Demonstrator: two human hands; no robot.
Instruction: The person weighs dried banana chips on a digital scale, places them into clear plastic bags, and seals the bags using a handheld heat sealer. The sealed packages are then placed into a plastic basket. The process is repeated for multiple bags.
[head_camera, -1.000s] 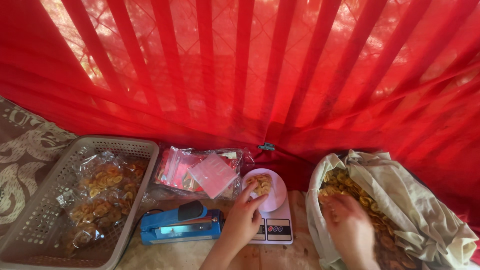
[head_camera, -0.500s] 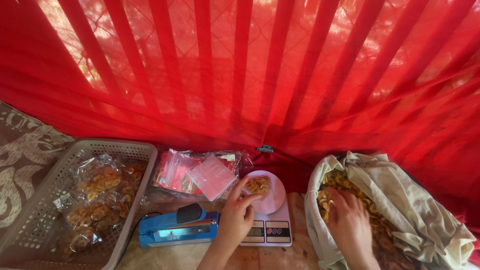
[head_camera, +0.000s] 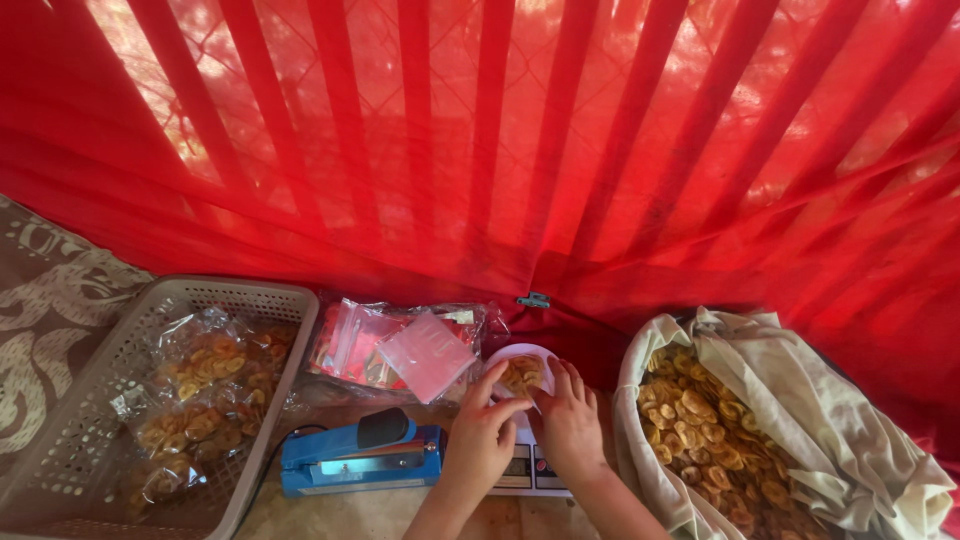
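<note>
your right hand (head_camera: 572, 425) has left the sack (head_camera: 850, 420) of chips, where it lay a second ago, and now sits at the scale (head_camera: 525, 465) beside your left hand (head_camera: 480, 435). both hands now close around the small bag of chips (head_camera: 522, 375) on the pan; earlier only your left hand touched it. your view has shifted slightly.

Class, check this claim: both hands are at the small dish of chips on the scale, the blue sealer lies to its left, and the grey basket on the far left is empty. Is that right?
Not quite. In the head view the grey basket holds sealed bags of chips. The rest stands: left hand and right hand at the dish on the scale, blue sealer to its left.
</note>
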